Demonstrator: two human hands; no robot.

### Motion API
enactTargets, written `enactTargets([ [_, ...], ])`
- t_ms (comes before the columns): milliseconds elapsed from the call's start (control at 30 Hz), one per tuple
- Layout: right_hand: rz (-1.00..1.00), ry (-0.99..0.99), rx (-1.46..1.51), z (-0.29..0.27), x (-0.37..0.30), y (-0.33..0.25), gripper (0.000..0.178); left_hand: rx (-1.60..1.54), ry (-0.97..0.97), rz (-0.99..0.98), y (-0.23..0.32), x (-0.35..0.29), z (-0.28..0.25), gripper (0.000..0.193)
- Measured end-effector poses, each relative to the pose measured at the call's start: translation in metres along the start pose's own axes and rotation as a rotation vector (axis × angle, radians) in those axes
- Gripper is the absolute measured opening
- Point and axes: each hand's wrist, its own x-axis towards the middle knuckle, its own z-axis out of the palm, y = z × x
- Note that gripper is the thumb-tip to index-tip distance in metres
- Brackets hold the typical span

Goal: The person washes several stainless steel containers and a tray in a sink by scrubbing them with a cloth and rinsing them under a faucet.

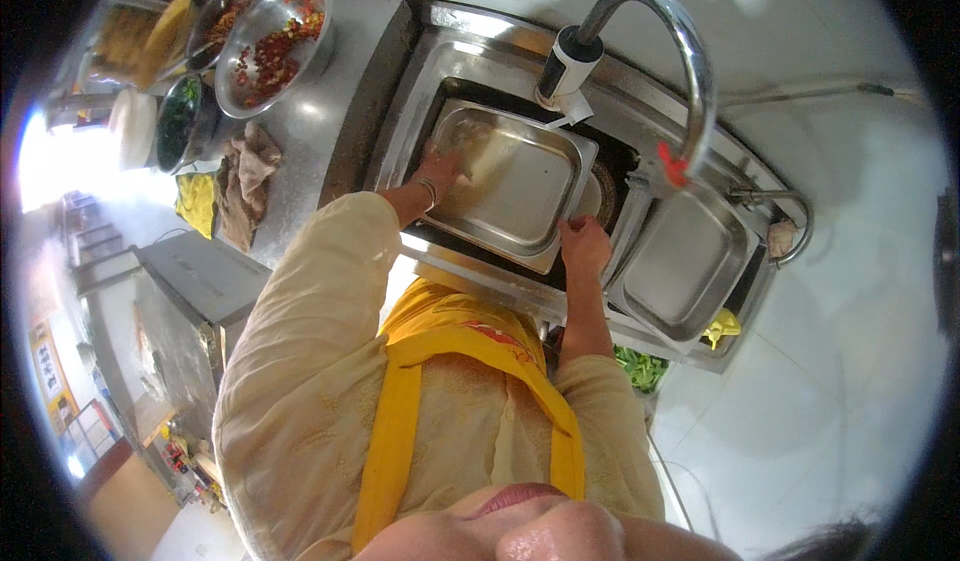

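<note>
A rectangular steel food pan (520, 193) sits over the left sink basin with some brownish liquid toward its far left end. My left hand (440, 169), with a bracelet at the wrist, is on the pan's left rim, its thumb side inside; the fingertips are partly hidden. At the near right corner, the fingers of my right hand (585, 245) are closed on the rim. Beyond the pan stands a curved chrome faucet (690, 61) with a red piece at its spout. A second steel pan (680, 266) lies at the right end of the sink.
On the steel counter (350, 61) at left, a metal bowl (275, 51) holds chopped red chillies, near bowls of other ingredients. A brown cloth (250, 176) and a yellow cloth (198, 201) lie below them. Green leaves (640, 368) show under the sink's right side.
</note>
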Motion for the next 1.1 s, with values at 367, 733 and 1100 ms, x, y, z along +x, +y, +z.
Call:
enactTargets([
  [367, 0.013, -0.059, 0.049, 0.002, -0.016, 0.009, 0.028, -0.012, -0.169, 0.081, 0.044, -0.044, 0.007, 0.030],
  [733, 0.113, -0.071, 0.108, 0.007, -0.013, 0.012, 0.032, -0.807, 0.164, 0.163, 0.119, -0.073, -0.034, 0.030],
  [1100, 0.039, 0.025, 0.125, 0.010, -0.018, 0.008, 0.024, -0.988, 0.276, 0.128, 0.105, -0.084, -0.021, 0.026],
])
